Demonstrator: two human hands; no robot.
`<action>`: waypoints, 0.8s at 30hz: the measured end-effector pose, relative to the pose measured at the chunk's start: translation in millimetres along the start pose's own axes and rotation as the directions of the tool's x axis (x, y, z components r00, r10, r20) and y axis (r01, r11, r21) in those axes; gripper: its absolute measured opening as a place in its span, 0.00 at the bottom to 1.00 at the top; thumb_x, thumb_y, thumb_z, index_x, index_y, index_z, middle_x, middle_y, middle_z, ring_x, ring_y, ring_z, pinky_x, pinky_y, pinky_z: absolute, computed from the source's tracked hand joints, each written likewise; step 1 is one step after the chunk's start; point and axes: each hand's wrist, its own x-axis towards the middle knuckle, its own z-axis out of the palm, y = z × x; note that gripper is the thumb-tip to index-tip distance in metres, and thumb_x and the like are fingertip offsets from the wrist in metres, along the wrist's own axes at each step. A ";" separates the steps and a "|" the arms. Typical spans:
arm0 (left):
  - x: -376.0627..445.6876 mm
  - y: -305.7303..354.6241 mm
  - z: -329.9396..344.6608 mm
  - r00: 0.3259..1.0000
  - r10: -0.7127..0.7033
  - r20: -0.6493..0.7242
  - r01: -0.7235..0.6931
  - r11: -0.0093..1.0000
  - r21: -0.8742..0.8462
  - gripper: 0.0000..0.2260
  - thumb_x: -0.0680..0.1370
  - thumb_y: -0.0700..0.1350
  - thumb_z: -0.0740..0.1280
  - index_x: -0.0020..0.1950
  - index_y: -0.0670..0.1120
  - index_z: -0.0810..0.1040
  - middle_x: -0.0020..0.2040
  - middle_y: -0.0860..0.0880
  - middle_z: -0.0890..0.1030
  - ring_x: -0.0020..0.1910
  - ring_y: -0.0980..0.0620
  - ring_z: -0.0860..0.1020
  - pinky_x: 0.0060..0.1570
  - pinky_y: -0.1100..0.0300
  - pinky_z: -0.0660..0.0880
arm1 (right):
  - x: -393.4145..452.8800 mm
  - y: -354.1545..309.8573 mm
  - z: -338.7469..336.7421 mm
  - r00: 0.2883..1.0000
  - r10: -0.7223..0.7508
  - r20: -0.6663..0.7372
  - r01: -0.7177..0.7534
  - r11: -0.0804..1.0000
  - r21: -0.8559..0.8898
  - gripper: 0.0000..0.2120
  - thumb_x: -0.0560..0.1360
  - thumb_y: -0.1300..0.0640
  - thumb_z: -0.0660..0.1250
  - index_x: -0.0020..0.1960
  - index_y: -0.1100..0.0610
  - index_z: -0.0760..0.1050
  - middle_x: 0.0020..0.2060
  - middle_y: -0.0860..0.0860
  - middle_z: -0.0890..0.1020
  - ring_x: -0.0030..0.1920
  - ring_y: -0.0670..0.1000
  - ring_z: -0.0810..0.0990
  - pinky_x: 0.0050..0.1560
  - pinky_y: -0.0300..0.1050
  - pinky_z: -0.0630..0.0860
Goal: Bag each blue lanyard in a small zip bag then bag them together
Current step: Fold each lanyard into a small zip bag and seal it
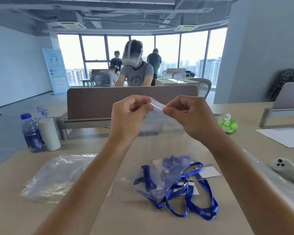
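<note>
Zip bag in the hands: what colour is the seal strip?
Red and blue lines along the seal strip of the clear zip bag, seen in the head view.

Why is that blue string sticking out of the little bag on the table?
The blue lanyard is only partly inside the small bag lying on the table; its strap and clip poke out. A second lanyard lies loose beside it.

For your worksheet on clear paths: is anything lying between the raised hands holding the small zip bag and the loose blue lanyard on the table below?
Nothing visible does. Left hand and right hand pinch the small zip bag in the air; the loose blue lanyard lies uncovered on the table below, beside an already bagged lanyard.
</note>
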 end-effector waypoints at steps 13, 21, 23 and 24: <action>-9.5 5.6 36.2 1.000 -0.021 0.020 0.020 0.999 0.043 0.01 0.76 0.39 0.74 0.46 0.44 0.86 0.40 0.45 0.86 0.32 0.60 0.76 0.36 0.68 0.75 | -2.2 13.3 -25.5 0.999 -0.002 0.037 -0.002 0.994 0.108 0.01 0.76 0.56 0.76 0.45 0.52 0.85 0.36 0.46 0.86 0.34 0.41 0.78 0.35 0.31 0.72; -15.9 3.7 43.0 0.994 0.068 0.081 -0.077 0.991 0.112 0.03 0.77 0.39 0.73 0.45 0.45 0.86 0.39 0.51 0.85 0.37 0.57 0.79 0.42 0.60 0.78 | -9.2 14.0 -33.5 0.998 -0.004 0.062 -0.003 0.992 0.123 0.02 0.76 0.56 0.76 0.44 0.53 0.85 0.34 0.45 0.85 0.33 0.40 0.76 0.35 0.30 0.71; -18.2 3.6 45.2 0.991 0.096 0.091 -0.106 0.987 0.117 0.03 0.77 0.39 0.73 0.45 0.46 0.85 0.40 0.52 0.85 0.38 0.53 0.81 0.44 0.57 0.79 | -9.4 12.4 -35.3 0.998 -0.013 0.065 0.004 0.992 0.129 0.02 0.76 0.56 0.76 0.44 0.53 0.85 0.34 0.45 0.85 0.33 0.41 0.77 0.35 0.30 0.71; -18.8 3.6 46.0 0.990 0.104 0.094 -0.115 0.987 0.113 0.03 0.78 0.39 0.72 0.45 0.45 0.85 0.40 0.51 0.86 0.39 0.50 0.82 0.45 0.55 0.79 | -9.4 11.6 -36.0 0.997 -0.019 0.069 0.011 0.993 0.114 0.02 0.76 0.56 0.76 0.45 0.53 0.85 0.35 0.46 0.85 0.33 0.42 0.77 0.35 0.32 0.72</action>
